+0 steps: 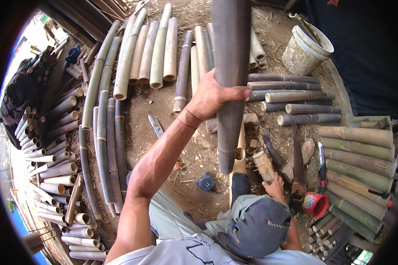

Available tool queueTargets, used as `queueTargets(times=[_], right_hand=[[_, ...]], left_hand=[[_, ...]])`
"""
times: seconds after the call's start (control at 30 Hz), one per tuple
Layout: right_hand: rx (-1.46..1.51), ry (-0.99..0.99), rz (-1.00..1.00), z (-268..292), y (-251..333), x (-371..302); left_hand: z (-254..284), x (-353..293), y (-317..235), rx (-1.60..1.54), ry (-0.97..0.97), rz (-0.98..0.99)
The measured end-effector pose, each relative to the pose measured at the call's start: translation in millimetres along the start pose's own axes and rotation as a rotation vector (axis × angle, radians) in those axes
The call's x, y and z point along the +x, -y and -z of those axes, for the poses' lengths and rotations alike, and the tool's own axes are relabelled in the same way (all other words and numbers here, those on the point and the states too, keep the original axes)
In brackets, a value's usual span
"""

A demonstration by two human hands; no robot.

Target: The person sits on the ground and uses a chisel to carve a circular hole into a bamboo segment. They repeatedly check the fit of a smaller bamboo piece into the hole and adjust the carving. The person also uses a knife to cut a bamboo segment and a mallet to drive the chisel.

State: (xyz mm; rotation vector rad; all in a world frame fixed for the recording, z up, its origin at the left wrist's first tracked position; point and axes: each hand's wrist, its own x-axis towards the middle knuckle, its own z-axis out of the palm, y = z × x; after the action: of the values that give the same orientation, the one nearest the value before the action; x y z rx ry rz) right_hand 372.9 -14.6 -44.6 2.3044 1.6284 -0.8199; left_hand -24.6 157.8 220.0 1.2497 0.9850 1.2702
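Observation:
My left hand (210,98) is closed around a thick, dark bamboo pole (232,44), held upright with its lower end above the dirt ground. Just right of that end, a paler bamboo piece (239,161) shows, partly hidden behind the pole. My right hand (276,187) grips the lower end of a short, rough wooden block (264,166). A dark cap-like cloth (258,225) covers part of my right arm and lap. Near the block lie a dark curved tool (272,150) and a saw (298,163).
Bamboo lengths (139,53) line the far ground, with stacks at left (66,168) and right (358,154). A dirty white bucket (306,51) stands far right. A red cup (315,204), a tape measure (206,182) and a blade (155,125) lie about me.

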Motion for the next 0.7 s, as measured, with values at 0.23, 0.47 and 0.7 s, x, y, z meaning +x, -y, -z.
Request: queueTargets(times=[0.23,0.47,0.7], right_hand=[[0.028,0.046,-0.141,-19.3,-67.9,-14.1],[0.357,0.086,-0.133,-12.0,-76.0,-35.4],[0.652,-0.075,0.12,78.8,-70.4,-128.9]], left_hand=[[-71.9,-1.0,-37.5,-0.006,0.208,-0.179],[-92.0,-18.5,-22.1,0.074,0.284,-0.328],[-122.0,-81.8,-9.2,0.127,0.293,-0.689]])
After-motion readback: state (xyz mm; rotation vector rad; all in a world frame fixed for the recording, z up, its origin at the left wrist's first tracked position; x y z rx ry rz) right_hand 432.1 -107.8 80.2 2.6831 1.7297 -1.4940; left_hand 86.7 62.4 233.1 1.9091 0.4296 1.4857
